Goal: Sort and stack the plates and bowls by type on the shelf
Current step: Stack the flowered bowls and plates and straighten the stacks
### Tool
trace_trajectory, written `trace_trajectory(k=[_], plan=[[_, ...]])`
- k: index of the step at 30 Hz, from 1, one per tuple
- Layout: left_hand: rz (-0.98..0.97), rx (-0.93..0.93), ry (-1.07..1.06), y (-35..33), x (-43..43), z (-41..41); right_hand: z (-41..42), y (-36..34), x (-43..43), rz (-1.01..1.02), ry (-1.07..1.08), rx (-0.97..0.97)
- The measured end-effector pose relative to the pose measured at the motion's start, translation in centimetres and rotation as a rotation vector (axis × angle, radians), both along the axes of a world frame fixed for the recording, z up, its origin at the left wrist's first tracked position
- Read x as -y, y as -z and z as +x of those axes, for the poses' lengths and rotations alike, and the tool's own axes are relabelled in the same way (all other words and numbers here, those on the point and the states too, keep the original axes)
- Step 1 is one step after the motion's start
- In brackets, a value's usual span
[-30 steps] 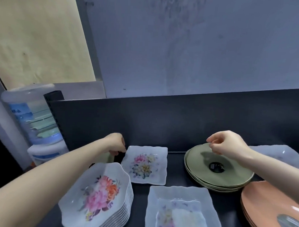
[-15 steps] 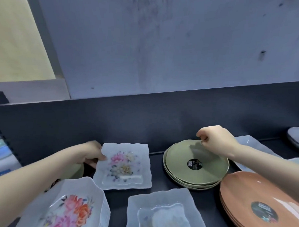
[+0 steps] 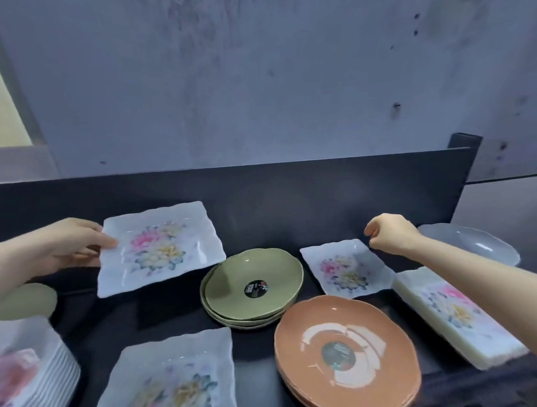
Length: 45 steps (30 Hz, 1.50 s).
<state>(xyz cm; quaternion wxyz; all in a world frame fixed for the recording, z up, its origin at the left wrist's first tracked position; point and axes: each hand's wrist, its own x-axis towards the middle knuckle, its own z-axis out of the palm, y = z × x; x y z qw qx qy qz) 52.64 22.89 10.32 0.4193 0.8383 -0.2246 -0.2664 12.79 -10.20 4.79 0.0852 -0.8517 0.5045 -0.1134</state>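
Left hand (image 3: 65, 250) has pinched the edge of a small square floral plate (image 3: 159, 247), thumb on top and fingers underneath, and it's lifted and tilted at mid-left of the frame, clear of the dark shelf (image 3: 170, 309). My guess is it's being carried to its match: another small floral square plate (image 3: 347, 270) sits flat at right of centre, just behind the orange stack.

Right hand (image 3: 389, 231) hovers above that plate's far corner, curled loosely with nothing in it, probably ready to steady or straighten the plate for stacking.

The held plate is white with wavy edges and a pink, yellow and teal flower print in the middle.

The rest looks partly sorted already: green round plates (image 3: 252, 290) stacked in the centre, orange plates (image 3: 346, 354) at lower right, a long rectangular floral stack (image 3: 459, 316) on the right edge, a bigger floral square plate (image 3: 173, 377) at bottom centre, and a tall pile of white floral bowls (image 3: 23, 368) in the lower left corner.
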Motion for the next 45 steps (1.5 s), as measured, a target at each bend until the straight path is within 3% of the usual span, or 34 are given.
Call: trace_trajectory(k=[7,15,24,35,45], plan=[[-0.048,-0.028,-0.067,-0.7,1.0,-7.6,-2.7,3.6,4.3,0.113,0.015,-0.077],[-0.094,-0.083,-0.169,0.6,1.2,-14.0,-2.3,6.5,6.2,0.292,0.049,-0.01],[-0.137,-0.112,-0.215,1.3,1.4,-18.2,-2.9,6.4,7.0,0.46,0.099,0.339],[-0.139,-0.132,-0.141,1.4,3.4,-18.9,-5.3,0.4,5.9,0.303,0.213,0.816],[-0.157,-0.179,0.08,2.5,9.0,-21.3,-19.1,-4.0,3.6,0.249,0.411,0.779]])
